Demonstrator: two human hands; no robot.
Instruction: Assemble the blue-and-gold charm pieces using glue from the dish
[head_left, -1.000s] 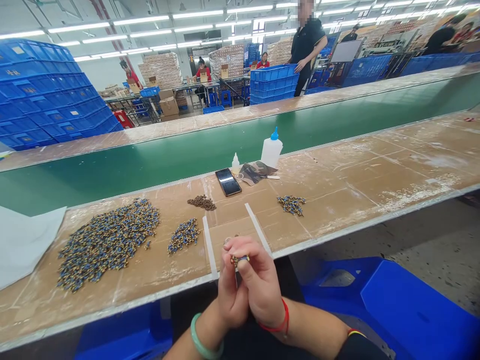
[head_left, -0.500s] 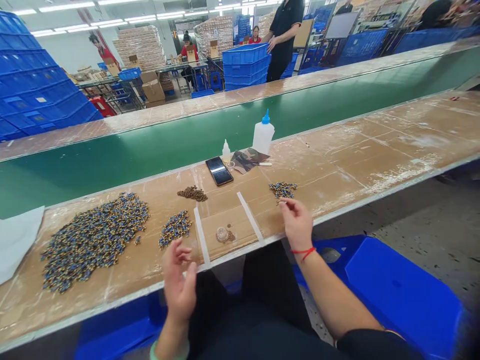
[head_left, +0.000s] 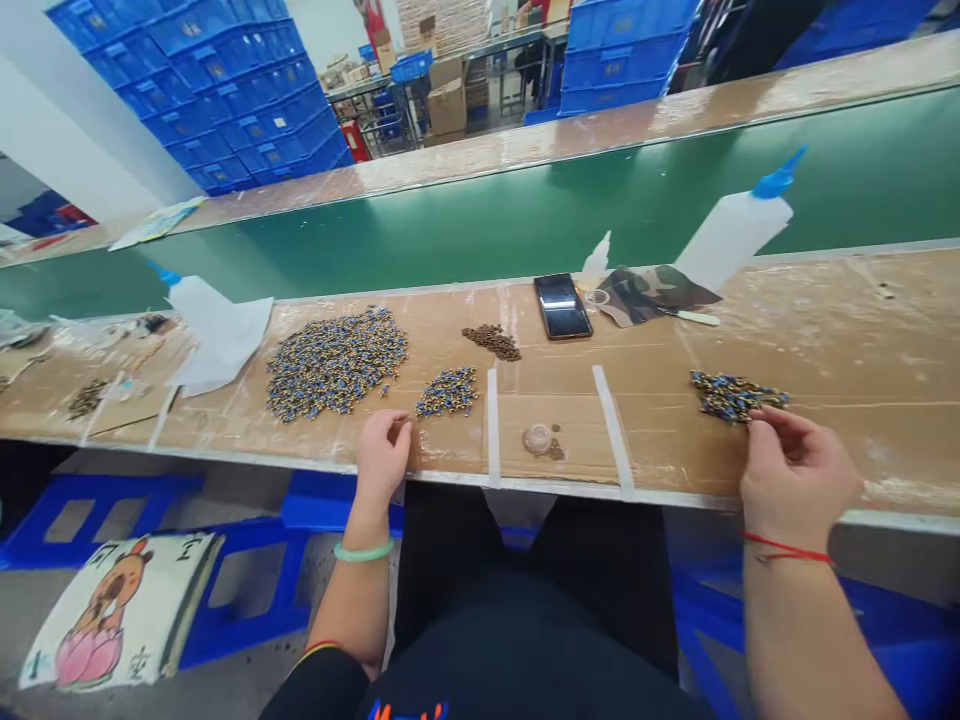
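Presently the right hand (head_left: 795, 470) rests, fingers curled, at the near edge of the small pile of parts (head_left: 731, 395); whether it grips one cannot be told. Left hand (head_left: 382, 455), loosely bent, touches the bench (head_left: 825, 340) beside another small pile (head_left: 448, 392). Risk: a sweeping wrist could scatter parts off the front edge.

Three heaps of blue-gold parts: big (head_left: 336, 362), small (head_left: 448, 391), right (head_left: 731, 395). One brown heap (head_left: 493, 341). One phone (head_left: 562, 305). Three squeeze bottles (head_left: 731, 237), (head_left: 596, 264), (head_left: 196, 303). Two hands (head_left: 383, 455), (head_left: 795, 475).
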